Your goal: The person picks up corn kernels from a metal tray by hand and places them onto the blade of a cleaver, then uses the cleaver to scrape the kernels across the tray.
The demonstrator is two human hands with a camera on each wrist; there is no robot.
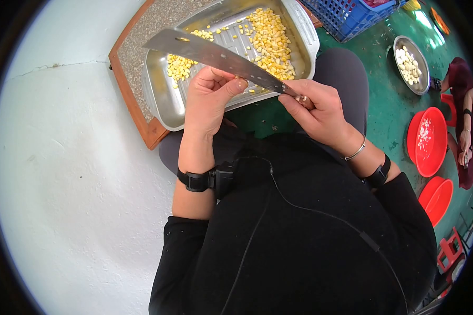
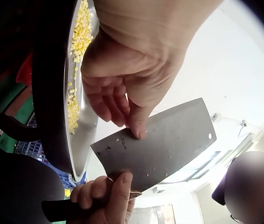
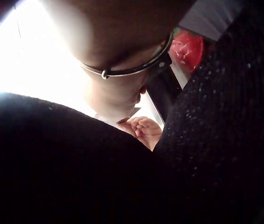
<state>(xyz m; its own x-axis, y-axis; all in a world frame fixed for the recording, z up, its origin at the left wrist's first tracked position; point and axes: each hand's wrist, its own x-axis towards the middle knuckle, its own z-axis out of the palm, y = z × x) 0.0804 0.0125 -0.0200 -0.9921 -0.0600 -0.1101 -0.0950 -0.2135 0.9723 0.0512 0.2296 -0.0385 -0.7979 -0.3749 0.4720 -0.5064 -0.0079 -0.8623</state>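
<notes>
- Two bare hands work at 12 o'clock in the head view, close together over the near edge of a shallow rectangular silver metal tray [image 1: 173,107].
- The right hand [image 1: 318,113] wraps its fingers and thumb round the handle of a broad grey steel cleaver [image 1: 205,50] with a hole near the blade's far end. From this hand the blade slants towards 10 o'clock, above the tray.
- The left hand [image 1: 213,97] bends its fingers inward, its thumb tip on the blade near one long edge, as the left wrist view shows; I cannot tell whether it pinches a kernel there. Small pale bits stick to the steel.
- Inside the tray lie loose yellow corn kernels [image 1: 270,42]: the larger heap towards 2 o'clock, a smaller one towards 9 o'clock, with stray kernels between.
- Under the tray shows a speckled tabletop with a brown wooden edge [image 1: 136,50].
- At 1 o'clock in the head view stands a blue plastic lattice basket [image 1: 347,21]; at 2 o'clock, a round silver metal bowl [image 1: 424,67] of pale pieces.
- Near 3 o'clock, a round red plastic basin [image 1: 433,152] holds white bits on the green floor [image 1: 383,110].
</notes>
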